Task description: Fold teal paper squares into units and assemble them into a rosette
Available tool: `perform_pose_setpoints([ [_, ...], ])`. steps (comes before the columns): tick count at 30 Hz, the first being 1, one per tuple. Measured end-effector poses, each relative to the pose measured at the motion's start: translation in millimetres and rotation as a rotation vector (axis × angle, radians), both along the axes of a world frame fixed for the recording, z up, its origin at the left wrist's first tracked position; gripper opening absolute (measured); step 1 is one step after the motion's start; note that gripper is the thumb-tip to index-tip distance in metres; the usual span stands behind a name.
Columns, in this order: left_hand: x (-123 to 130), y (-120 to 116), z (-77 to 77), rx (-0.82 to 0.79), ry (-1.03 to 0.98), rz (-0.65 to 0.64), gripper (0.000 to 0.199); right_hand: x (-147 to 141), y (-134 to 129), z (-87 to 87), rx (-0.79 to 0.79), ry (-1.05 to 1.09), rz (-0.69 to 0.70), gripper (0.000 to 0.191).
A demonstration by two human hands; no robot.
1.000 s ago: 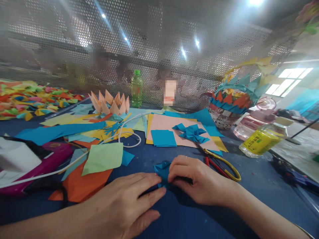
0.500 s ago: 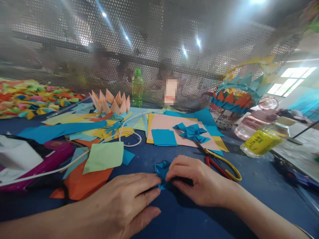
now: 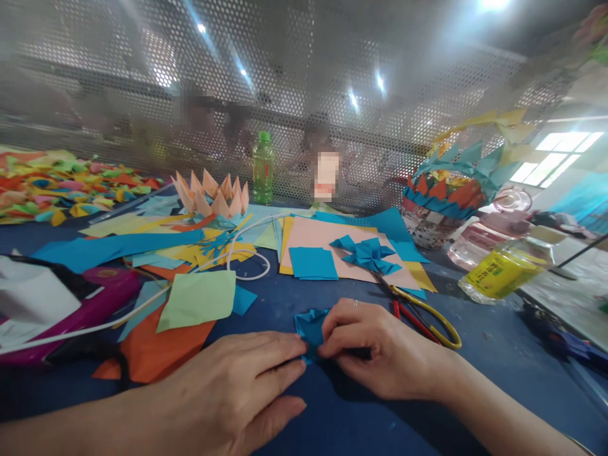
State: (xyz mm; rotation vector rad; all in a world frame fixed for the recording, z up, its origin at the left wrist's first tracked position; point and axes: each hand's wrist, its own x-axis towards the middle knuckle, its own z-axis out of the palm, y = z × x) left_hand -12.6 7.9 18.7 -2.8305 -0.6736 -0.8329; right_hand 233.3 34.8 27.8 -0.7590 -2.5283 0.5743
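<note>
A small folded sheet of blue paper (image 3: 311,324) lies on the dark blue table between my two hands. My left hand (image 3: 242,373) rests flat with its fingers stretched out, their tips pressing on the paper's left edge. From the right, my right hand (image 3: 368,348) has thumb and fingers pinched together on the same paper, covering its right part. Beyond them is a stack of blue paper squares (image 3: 313,263), with folded blue paper pieces (image 3: 368,252) to its right. Scissors with yellow and red handles (image 3: 427,313) lie just past my right hand.
At left are a purple glue gun (image 3: 99,304) with a white cord, an orange sheet (image 3: 166,348) and a pale green sheet (image 3: 197,301). A peach paper ring (image 3: 213,196) and green bottle (image 3: 263,168) stand behind. A yellow-labelled bottle (image 3: 503,269) and paper basket (image 3: 432,215) are at right.
My right hand has shifted slightly right and down along the blue paper, so more of the paper shows. My left hand stays in nearly the same place.
</note>
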Motion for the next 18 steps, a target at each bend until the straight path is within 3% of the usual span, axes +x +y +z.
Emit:
perform_pose_setpoints([
  [10, -5.4, 0.5, -8.8, -0.034, 0.127, 0.016, 0.035, 0.7, -0.9, -0.8, -0.014, -0.004, -0.002, 0.027],
  [18, -2.4, 3.7, -5.1, -0.081, 0.158, 0.022, 0.033, 0.4, 0.3, -2.8, 0.049, -0.028, -0.001, 0.022],
])
